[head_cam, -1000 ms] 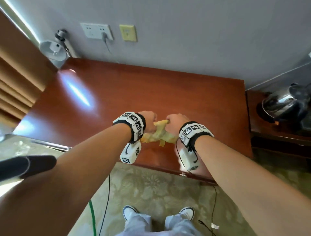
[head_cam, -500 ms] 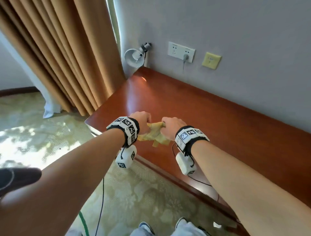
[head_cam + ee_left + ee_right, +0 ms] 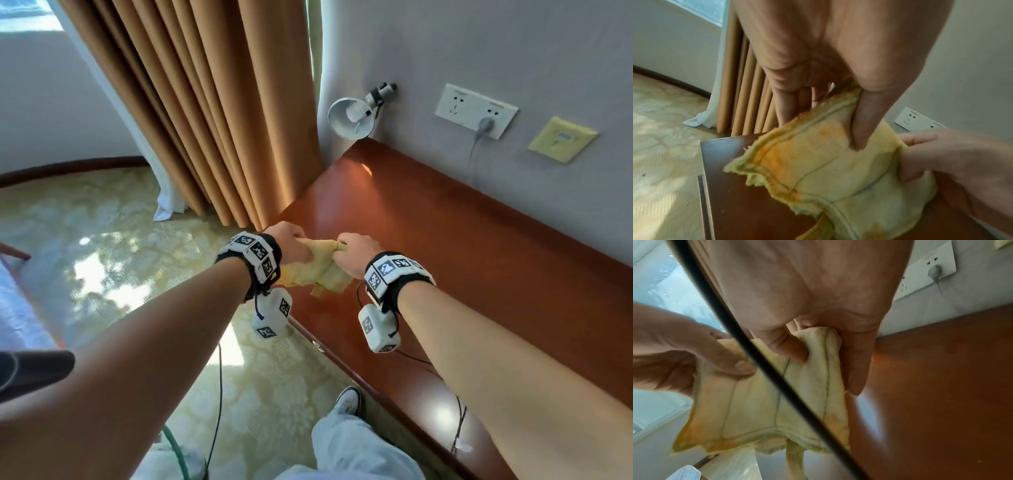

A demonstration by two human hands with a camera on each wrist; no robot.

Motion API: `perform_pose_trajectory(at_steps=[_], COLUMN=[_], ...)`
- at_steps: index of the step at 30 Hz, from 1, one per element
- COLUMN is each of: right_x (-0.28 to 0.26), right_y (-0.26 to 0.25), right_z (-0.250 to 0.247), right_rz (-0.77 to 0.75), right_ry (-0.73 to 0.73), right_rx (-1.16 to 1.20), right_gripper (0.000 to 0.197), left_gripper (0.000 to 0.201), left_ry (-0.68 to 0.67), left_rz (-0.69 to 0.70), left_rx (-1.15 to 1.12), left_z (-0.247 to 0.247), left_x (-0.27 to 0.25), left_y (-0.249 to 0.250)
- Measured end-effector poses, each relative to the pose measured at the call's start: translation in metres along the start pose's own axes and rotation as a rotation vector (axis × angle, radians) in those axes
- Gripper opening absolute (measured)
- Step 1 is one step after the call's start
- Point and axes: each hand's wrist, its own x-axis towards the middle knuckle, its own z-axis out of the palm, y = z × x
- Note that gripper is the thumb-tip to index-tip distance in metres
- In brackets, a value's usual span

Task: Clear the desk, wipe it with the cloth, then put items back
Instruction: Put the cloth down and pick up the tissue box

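Note:
A yellow cloth (image 3: 317, 267) with frayed, orange-stained edges hangs between both hands above the left front corner of the red-brown wooden desk (image 3: 462, 240). My left hand (image 3: 291, 241) pinches its left top edge and my right hand (image 3: 356, 248) grips its right top edge. In the left wrist view the cloth (image 3: 834, 170) droops over the desk corner (image 3: 731, 178) with my thumb pressed into it. In the right wrist view the cloth (image 3: 760, 410) is bunched between thumb and fingers of my right hand (image 3: 828, 356).
A small white clamp lamp (image 3: 352, 114) sits at the desk's far left corner below the wall. A white socket plate (image 3: 476, 111) with a plugged cable and a yellow wall plate (image 3: 561, 138) are on the wall. Tan curtains (image 3: 205, 102) hang left of the desk. Patterned carpet (image 3: 102, 267) lies below.
The head view has swung left, from the desk's right end and kettle to its left corner and curtains. Both hands keep holding the cloth together and have moved toward the left corner.

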Motion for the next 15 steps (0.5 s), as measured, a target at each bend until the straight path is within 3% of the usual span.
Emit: perform_pose_trajectory(at_steps=[3, 6, 15], right_x=[0.026, 0.043, 0.082], right_y=[-0.004, -0.011, -0.038], right_z=[0.005, 0.011, 0.046], right_rz=[0.006, 0.000, 0.070], right_ry=[-0.036, -0.074, -0.240], right_rx=[0.053, 0.031, -0.005], right_gripper=[0.014, 0.022, 0.014], left_gripper=[0.053, 0.068, 0.067], left_ry=[-0.049, -0.081, -0.239], left_rz=[-0.093, -0.153, -0.138], left_rx=[-0.082, -0.082, 0.207], left_z=[-0.007, -0.008, -0.015], left_x=[0.026, 0.048, 0.103], left_y=[-0.008, -0.015, -0.040])
